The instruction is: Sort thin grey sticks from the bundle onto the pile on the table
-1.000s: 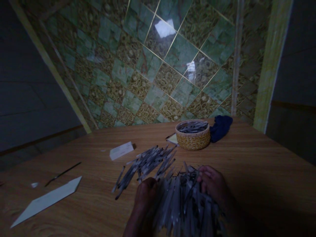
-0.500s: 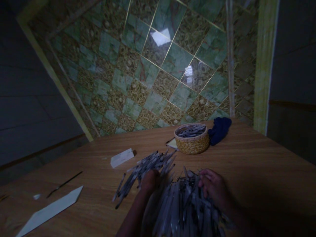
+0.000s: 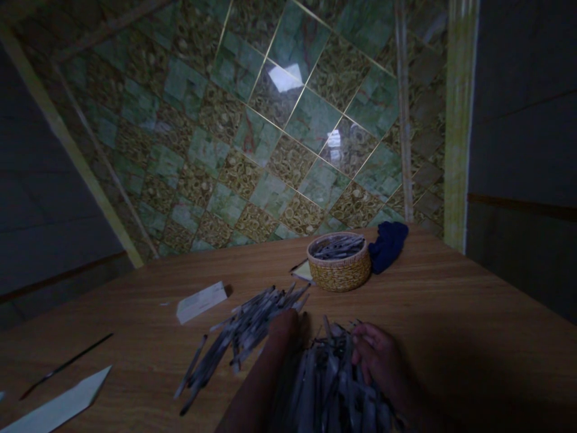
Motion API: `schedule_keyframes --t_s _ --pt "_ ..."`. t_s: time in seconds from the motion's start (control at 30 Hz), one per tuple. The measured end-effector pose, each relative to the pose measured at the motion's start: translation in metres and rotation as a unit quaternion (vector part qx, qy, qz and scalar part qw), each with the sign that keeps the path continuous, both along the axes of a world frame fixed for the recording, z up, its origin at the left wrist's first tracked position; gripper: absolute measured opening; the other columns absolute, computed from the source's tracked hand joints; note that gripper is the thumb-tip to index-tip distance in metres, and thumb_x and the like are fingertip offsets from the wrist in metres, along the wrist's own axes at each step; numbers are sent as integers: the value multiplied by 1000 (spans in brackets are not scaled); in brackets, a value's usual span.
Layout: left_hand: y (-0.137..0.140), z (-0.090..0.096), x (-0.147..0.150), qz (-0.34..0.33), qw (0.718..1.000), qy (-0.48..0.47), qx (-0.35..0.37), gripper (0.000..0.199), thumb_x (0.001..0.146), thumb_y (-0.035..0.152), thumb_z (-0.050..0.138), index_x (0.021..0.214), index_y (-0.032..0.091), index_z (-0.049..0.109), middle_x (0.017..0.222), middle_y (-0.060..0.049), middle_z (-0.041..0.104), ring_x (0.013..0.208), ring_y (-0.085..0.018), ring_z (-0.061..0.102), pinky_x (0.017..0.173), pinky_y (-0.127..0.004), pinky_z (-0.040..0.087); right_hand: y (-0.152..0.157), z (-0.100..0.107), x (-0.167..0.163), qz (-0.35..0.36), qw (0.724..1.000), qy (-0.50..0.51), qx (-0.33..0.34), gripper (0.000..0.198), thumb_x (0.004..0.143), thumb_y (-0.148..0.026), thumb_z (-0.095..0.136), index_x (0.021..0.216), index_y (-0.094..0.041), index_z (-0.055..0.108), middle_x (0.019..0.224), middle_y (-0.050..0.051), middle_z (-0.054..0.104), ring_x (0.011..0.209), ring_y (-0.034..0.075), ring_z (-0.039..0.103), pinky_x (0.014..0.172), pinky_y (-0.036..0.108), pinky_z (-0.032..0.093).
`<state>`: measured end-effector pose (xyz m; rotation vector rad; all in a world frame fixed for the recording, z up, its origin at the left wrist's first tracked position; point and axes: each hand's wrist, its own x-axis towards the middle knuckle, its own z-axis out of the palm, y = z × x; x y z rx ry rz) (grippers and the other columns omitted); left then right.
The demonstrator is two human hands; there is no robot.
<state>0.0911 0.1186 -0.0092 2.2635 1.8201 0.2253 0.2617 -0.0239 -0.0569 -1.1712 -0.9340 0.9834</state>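
A large heap of slim, clear-and-grey pen-like sticks (image 3: 331, 385) fills the space right before me. Behind its left edge, my left hand (image 3: 285, 328) is between this heap and a smaller, looser pile of dark-tipped sticks (image 3: 247, 328); its fingers are hidden. My right hand (image 3: 375, 352) touches the heap's upper right side with curled fingers. What lies between those fingers is too dim to make out. More such sticks fill a round woven basket (image 3: 340, 275) beyond the hands.
A dark blue cloth (image 3: 388, 245) lies right of the basket. Part of a pale card (image 3: 303, 270) shows at the basket's left. On the left are a white paper strip (image 3: 201, 302), a thin dark stick (image 3: 67, 364) and a long pale strip (image 3: 61, 404). A tiled wall (image 3: 270, 150) rises behind the table.
My left hand has shifted right, from the loose pile toward the big heap. The right hand stays at the heap's edge. The table's things sit lower and further left in view.
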Motion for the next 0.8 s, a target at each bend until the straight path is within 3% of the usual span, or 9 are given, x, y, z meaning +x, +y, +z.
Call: schedule_keyframes --t_s 0.1,0.2,0.37,0.4,0.53,0.73,0.8 --pt "-4 17 2 16 997 -74 -15 26 83 32 55 103 16 57 102 -6 60 88 -18 59 74 -37 49 0 2 -1 -1 1000 4 3 26 73 -43 45 77 -18 48 48 -7 51 25 4 32 29 17 20" --pt "-22 40 4 -1 981 -192 -4 11 80 26 56 79 15 58 77 -1 60 74 -15 58 66 -28 46 -3 9 -4 5 1000 -5 11 25 73 -43 45 78 -18 48 50 -7 50 27 4 31 30 17 20" --pt "-84 66 7 -34 918 -395 1 15 79 33 49 76 19 52 61 4 52 54 -9 48 52 -20 37 -17 29 -17 63 995 -52 59 22 78 -40 48 77 -18 51 56 -5 50 36 5 37 34 17 26" --pt "-96 67 9 -37 893 -449 -16 15 78 34 51 75 19 52 60 5 50 52 -8 45 51 -19 36 -21 32 -21 85 993 -55 67 23 79 -40 48 78 -18 52 58 -4 50 37 5 38 35 17 28" --pt "-134 63 17 -26 722 -678 -135 14 68 27 65 71 16 56 60 4 53 52 -7 46 51 -19 37 -37 45 -38 192 979 -36 50 31 81 -47 46 78 -17 51 63 -2 56 33 4 41 31 16 27" --pt "-159 59 23 20 583 -788 -194 15 64 15 70 75 14 60 76 -5 65 66 -13 60 62 -24 49 -47 47 -59 267 962 4 -51 52 71 -69 42 79 -17 46 43 -5 53 22 5 38 25 13 23" --pt "-162 61 23 38 552 -806 -210 14 69 15 67 81 14 60 72 -4 65 61 -12 60 59 -24 50 -46 44 -65 284 956 15 -75 59 65 -75 40 77 -18 46 38 -5 53 22 6 39 24 13 24"
